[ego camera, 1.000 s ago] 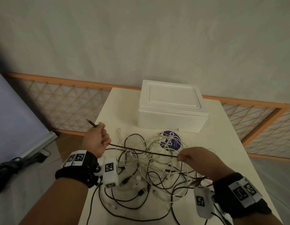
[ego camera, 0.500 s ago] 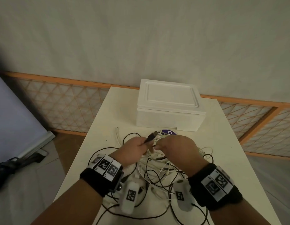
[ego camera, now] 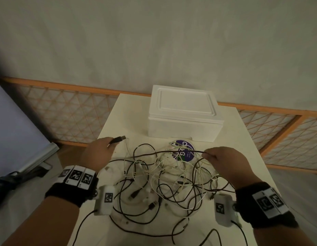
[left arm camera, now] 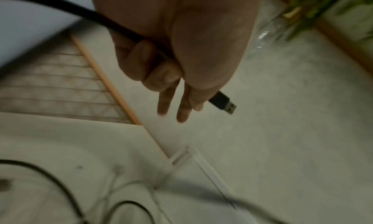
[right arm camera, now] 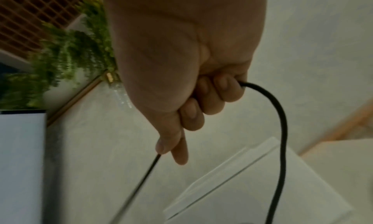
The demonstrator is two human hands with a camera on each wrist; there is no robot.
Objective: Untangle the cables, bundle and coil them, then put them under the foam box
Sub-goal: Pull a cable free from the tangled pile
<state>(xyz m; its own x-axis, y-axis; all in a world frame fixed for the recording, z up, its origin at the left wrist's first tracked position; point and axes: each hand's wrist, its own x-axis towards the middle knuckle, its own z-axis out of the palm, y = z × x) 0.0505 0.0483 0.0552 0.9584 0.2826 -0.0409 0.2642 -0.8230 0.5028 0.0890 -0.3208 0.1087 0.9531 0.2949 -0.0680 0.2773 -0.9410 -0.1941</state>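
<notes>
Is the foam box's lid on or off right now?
On. The lid sits flat and square on the foam box at the table's far end; neither hand touches it.

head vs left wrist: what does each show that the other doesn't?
Head only: the right hand pinching the black cable, the foam box, the purple disc, and the tangled pile on the table. Left wrist only: the fingers curled round the cable from the palm side. Both: the left hand holding the cable, with its USB plug sticking out.
</notes>
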